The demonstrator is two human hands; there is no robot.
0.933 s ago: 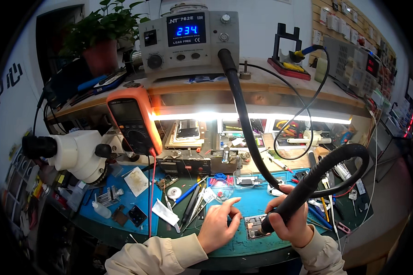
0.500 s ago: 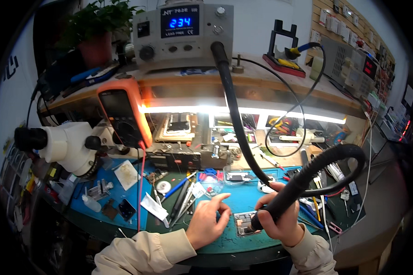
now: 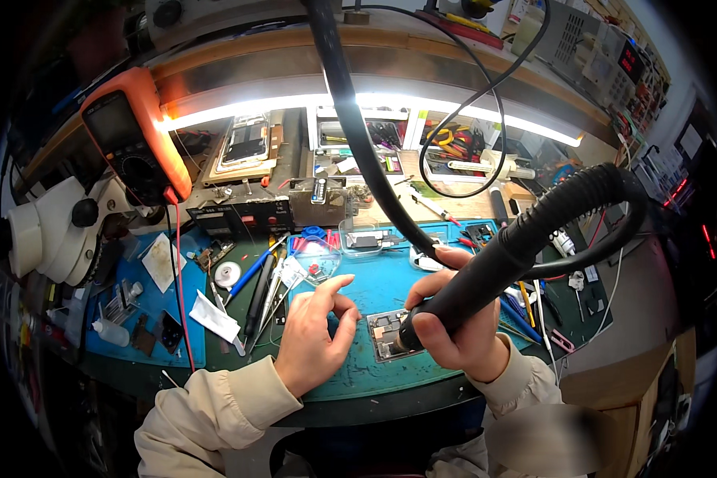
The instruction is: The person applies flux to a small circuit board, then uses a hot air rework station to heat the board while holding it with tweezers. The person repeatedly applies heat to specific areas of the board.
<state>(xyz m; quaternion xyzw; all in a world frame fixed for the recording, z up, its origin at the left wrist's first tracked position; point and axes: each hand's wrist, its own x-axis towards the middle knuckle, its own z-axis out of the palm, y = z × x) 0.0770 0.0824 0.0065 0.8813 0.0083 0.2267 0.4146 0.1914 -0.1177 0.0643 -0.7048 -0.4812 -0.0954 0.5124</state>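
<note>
My right hand [image 3: 470, 338] is wrapped around the black handpiece of a hot air gun [image 3: 482, 275]. Its nozzle end points down over a small phone circuit board [image 3: 388, 325], covering the board's right part. The board lies on the blue work mat [image 3: 358, 279]. To the left of the board, my left hand [image 3: 315, 334] rests on or just above the mat. Its fingers are loosely curled, with a gap between thumb and index finger and nothing visible in them. A thick black hose [image 3: 358, 135] hangs from above and loops round to the handpiece's top.
On the left stand a white microscope [image 3: 52, 227] and an orange multimeter [image 3: 135, 135] with a red lead. Tweezers and pens [image 3: 263, 291] lie beside a white tube [image 3: 213, 319]. Pliers and drivers [image 3: 526, 315] crowd the right. A bright lamp strip [image 3: 374, 102] runs under the shelf.
My view has tilted downward, so the hot air station's display has left the picture. Both hands keep about the same places beside the board, the handpiece still in my right hand.
</note>
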